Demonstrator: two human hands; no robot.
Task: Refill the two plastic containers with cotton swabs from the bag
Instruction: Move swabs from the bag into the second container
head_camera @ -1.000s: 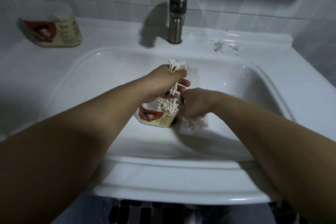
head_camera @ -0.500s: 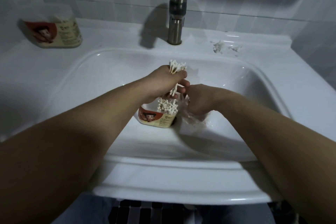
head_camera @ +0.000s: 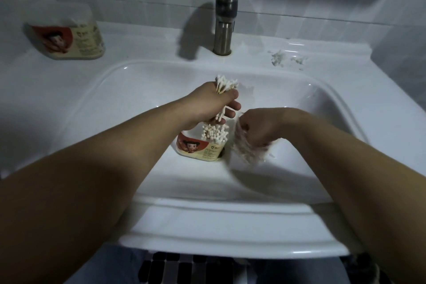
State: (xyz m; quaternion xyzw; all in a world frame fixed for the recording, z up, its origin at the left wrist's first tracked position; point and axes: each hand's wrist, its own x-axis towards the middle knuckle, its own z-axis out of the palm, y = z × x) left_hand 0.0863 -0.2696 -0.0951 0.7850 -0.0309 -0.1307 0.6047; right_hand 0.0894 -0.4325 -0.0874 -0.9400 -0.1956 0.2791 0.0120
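An open plastic container (head_camera: 198,148) with a red cartoon label stands in the white sink basin (head_camera: 129,104), packed with upright cotton swabs (head_camera: 214,135). Directly above it my left hand (head_camera: 213,106) grips a bundle of cotton swabs (head_camera: 227,84), whose tips stick out above and below the fist. To the right, my right hand (head_camera: 258,130) clutches the clear plastic bag (head_camera: 247,151) with swabs inside; the bag is blurred. A second container (head_camera: 69,34) of the same kind, with a lid on, stands on the sink ledge at the far left.
A metal faucet (head_camera: 224,18) rises behind the basin at the middle. White cotton scraps (head_camera: 280,57) lie on the ledge at the back right. Tiled walls close in behind and to the right. The sink's front rim (head_camera: 230,237) is near me.
My right hand with the bag has shifted slightly right and down, away from the container. My left hand keeps gripping the swab bundle above the container, almost still.
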